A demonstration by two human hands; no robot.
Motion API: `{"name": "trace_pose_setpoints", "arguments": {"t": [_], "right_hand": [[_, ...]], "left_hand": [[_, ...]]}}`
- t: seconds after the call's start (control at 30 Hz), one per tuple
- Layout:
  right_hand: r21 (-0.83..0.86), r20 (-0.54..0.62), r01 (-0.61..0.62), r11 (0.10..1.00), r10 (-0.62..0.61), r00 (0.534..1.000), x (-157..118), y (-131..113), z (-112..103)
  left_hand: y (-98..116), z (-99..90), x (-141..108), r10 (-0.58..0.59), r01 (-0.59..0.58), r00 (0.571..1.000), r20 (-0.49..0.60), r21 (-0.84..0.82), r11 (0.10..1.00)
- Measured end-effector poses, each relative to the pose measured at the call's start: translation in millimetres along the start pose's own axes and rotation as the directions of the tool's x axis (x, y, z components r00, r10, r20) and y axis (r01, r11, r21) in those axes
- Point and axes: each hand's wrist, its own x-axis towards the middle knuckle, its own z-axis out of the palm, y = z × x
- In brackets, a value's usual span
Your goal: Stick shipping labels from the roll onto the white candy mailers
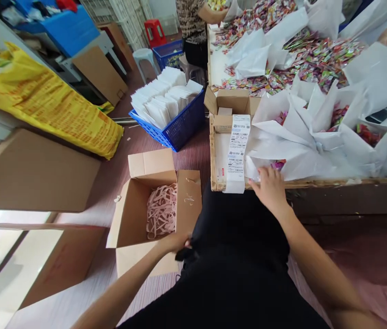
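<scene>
My right hand (pixel 271 189) rests at the table's near edge, thumb apart and fingers stretched out against the bottom of a white bag (pixel 296 157). Small, colourful wrapped packets (pixel 278 164) show in that bag's mouth. Left of this hand, a strip of printed shipping labels (pixel 236 153) runs from a small open carton (pixel 233 103) down over the table's edge. My left hand (pixel 179 242) is at my hip against the black clothing, its fingers mostly hidden. Beside it on the floor stands an open cardboard box (pixel 133 208) with pale pink paper strips (pixel 162 210) inside.
More white bags (pixel 330 109) filled with packets stand along the table, with heaps of loose packets (pixel 330 57) behind. A blue basket (pixel 180 130) of white packages, a yellow sack (pixel 49 100) and large cartons (pixel 35 169) are at left. Two other people work at the table's far side.
</scene>
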Motion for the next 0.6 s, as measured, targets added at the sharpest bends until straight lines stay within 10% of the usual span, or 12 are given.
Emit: {"name": "trace_pose_setpoints", "arguments": {"t": [0.13,0.3,0.43,0.6], "right_hand": [[-0.342,0.217,-0.051,0.938,0.131,0.967,34,19,-7],[-0.260,-0.008,0.262,0.930,-0.273,0.962,-25,58,-23],[-0.190,-0.086,0.328,0.925,-0.348,0.933,-85,86,-31],[-0.037,-0.060,0.155,0.987,-0.157,0.986,-110,86,-34]], "left_hand": [[129,-31.2,52,0.409,-0.404,0.869,-0.278,0.078,0.911],[267,-38.8,115,0.417,-0.417,0.805,-0.422,0.097,0.904],[290,-25.9,131,0.431,-0.412,0.840,-0.330,0.129,0.902],[248,-7.5,124,0.445,-0.430,0.896,-0.003,-0.258,0.865]]}}
